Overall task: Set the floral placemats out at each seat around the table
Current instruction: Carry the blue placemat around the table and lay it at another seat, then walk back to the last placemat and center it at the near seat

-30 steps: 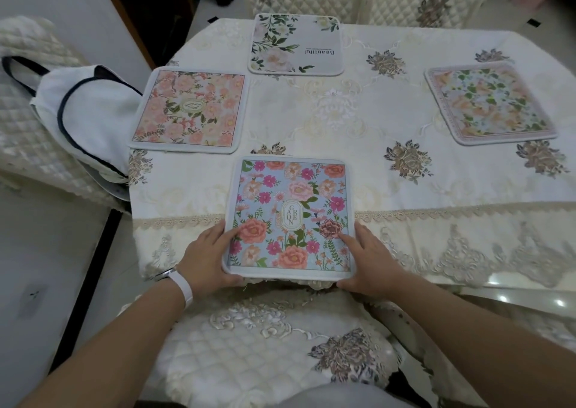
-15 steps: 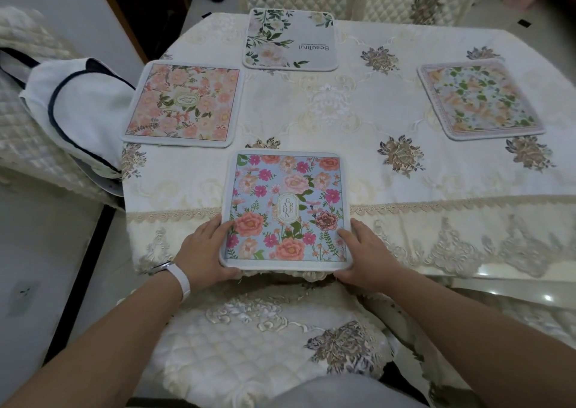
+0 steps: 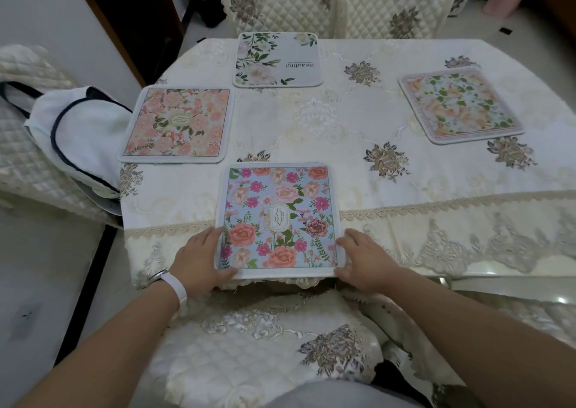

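A blue floral placemat (image 3: 279, 217) lies at the near edge of the table (image 3: 405, 189), overhanging it slightly. My left hand (image 3: 199, 258) grips its near left corner and my right hand (image 3: 363, 259) grips its near right corner. A pink floral placemat (image 3: 179, 124) lies at the left side. A white placemat with green leaves (image 3: 277, 60) sits at the far side. At the right side rests a pale orange and green placemat (image 3: 459, 104), turned at a slight angle.
A cream embroidered cloth covers the table. A quilted chair (image 3: 265, 345) stands right below my hands. Two quilted chairs (image 3: 336, 5) stand at the far side. A white bag with dark trim (image 3: 74, 133) rests on the left chair.
The blue placemat has slid a little farther onto the table with both hands at its near corners. The view has tilted slightly.
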`<state>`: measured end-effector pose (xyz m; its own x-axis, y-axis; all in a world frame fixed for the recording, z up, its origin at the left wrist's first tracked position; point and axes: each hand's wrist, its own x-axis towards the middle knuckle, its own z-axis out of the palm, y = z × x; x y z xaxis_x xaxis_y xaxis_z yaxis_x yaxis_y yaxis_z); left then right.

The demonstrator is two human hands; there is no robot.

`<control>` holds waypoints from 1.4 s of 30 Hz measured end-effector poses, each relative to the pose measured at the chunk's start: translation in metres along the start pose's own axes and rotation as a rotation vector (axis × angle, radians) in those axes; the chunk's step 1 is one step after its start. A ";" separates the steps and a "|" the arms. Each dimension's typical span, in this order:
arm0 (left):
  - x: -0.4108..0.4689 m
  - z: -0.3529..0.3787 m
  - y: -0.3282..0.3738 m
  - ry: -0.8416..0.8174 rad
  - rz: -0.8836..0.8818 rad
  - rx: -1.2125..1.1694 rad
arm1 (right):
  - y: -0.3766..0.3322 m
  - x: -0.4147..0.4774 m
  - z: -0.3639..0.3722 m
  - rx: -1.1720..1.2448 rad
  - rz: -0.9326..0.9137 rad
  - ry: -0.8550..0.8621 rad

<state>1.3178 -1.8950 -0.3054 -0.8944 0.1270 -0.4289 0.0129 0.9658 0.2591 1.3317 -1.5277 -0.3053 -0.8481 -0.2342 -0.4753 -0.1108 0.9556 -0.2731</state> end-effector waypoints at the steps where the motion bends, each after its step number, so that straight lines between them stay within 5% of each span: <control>1: -0.001 -0.002 0.005 0.020 -0.004 -0.012 | 0.003 -0.002 -0.001 0.008 0.014 -0.007; 10: -0.014 -0.035 0.085 0.337 0.142 -0.168 | 0.018 -0.027 -0.037 0.136 0.057 0.291; 15: -0.020 -0.047 0.145 0.340 0.348 -0.012 | 0.030 -0.046 -0.076 0.055 0.017 0.439; 34: -0.040 -0.007 0.401 0.397 0.324 0.174 | 0.229 -0.156 -0.138 -0.163 -0.143 0.362; 42: -0.050 -0.002 0.451 0.433 0.329 0.195 | 0.268 -0.178 -0.150 -0.150 -0.160 0.371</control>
<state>1.3679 -1.4657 -0.1655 -0.9304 0.3629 0.0511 0.3665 0.9204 0.1365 1.3746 -1.2034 -0.1683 -0.9400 -0.3273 -0.0967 -0.3067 0.9343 -0.1816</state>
